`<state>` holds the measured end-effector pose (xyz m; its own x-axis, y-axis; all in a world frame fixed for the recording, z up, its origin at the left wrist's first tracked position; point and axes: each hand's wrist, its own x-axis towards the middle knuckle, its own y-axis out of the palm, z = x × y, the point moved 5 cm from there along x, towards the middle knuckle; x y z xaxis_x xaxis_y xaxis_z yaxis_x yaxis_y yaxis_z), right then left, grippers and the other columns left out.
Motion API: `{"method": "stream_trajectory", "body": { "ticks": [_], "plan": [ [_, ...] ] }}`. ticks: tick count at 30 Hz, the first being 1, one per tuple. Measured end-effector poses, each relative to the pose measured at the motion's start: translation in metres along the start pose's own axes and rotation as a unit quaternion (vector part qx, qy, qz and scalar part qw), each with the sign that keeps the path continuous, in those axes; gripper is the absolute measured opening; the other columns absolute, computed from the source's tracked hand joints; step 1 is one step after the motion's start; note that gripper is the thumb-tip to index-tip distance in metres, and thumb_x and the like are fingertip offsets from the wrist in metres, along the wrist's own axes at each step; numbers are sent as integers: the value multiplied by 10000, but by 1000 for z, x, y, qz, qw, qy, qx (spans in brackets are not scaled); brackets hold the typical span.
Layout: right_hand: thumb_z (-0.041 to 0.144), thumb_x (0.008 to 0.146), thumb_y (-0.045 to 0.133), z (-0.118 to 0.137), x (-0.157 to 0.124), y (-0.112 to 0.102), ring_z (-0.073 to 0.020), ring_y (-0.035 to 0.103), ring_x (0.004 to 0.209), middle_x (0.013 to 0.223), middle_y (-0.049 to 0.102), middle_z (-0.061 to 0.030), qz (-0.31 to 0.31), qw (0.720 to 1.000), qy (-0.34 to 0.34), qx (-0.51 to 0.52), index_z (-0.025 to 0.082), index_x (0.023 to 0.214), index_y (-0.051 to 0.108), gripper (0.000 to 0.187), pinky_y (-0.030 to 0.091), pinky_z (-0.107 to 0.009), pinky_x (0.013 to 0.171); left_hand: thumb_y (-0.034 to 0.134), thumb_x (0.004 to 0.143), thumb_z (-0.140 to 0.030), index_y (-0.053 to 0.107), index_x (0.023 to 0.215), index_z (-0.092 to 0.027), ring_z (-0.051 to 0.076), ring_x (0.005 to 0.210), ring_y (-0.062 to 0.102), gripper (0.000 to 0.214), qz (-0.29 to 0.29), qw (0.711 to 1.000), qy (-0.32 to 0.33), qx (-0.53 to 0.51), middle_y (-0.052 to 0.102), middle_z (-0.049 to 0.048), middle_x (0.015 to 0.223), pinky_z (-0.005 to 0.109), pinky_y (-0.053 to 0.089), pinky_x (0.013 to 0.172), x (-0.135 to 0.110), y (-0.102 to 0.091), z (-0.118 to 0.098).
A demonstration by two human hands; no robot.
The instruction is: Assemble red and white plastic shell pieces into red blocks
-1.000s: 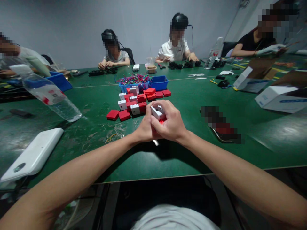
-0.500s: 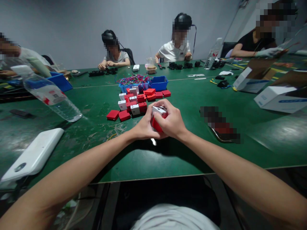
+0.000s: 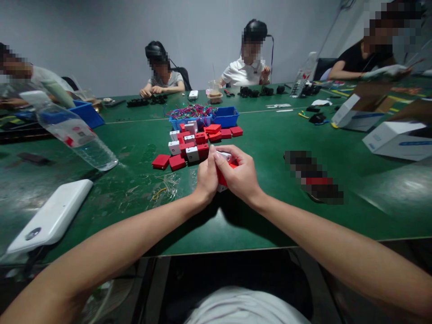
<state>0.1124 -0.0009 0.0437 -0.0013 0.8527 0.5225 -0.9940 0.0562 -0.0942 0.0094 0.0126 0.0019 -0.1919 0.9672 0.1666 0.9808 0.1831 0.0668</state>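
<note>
Between my two hands is a small red and white plastic box [image 3: 222, 179], largely covered by my fingers. My left hand [image 3: 207, 176] is closed against its left side, with the thumb up at the top edge. My right hand [image 3: 242, 174] wraps round the right side and back, its thumb pressed over the top near the left thumb. Just beyond my hands lies a pile of similar boxes, red ones [image 3: 160, 161] and red-and-white ones [image 3: 192, 154].
Behind the pile stand a blue bin of coloured wires [image 3: 175, 122] and another blue bin [image 3: 225, 118]. A water bottle [image 3: 79, 135] and a white power bank [image 3: 50, 216] are at left. At right are a phone [image 3: 313, 177] and white cartons [image 3: 401, 139]. Several people sit across the table.
My left hand has turned more upright, its thumb now at the box's top edge. More of the white top is covered. The white piece seen below my hands no longer shows there.
</note>
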Motion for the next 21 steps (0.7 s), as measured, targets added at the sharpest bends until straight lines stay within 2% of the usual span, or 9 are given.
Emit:
{"method": "stream_trajectory", "body": {
  "ticks": [2,8,13,21],
  "plan": [
    [334,862,615,6,-4,0,-178,700,828,931,768,-28,-7,999,-25,-29,211,961,725,192,544,-290,763,371,893,-750,631,690,-157,155,616,621,678,5,1000,-5,11,669,44,649,239,467,544,-2,1,-2],
    [274,869,594,10,-7,0,-172,721,838,953,783,-15,-7,997,-56,-58,227,990,742,197,554,-275,760,292,916,-748,611,605,-169,144,560,612,731,11,998,6,60,654,35,586,225,431,498,-7,1,-7],
    [281,872,588,10,-8,-1,-172,727,841,969,786,-14,-12,996,-64,-58,233,988,745,201,562,-282,779,252,937,-732,606,599,-172,163,586,628,743,16,994,37,99,663,45,601,243,448,536,-11,2,-15],
    [321,883,597,12,-8,-2,-189,729,840,982,783,-14,-11,997,-53,-49,251,994,745,198,576,-326,790,282,935,-728,608,596,-176,170,584,622,725,10,996,39,81,650,49,593,251,448,542,-13,3,-21]
  ]
}}
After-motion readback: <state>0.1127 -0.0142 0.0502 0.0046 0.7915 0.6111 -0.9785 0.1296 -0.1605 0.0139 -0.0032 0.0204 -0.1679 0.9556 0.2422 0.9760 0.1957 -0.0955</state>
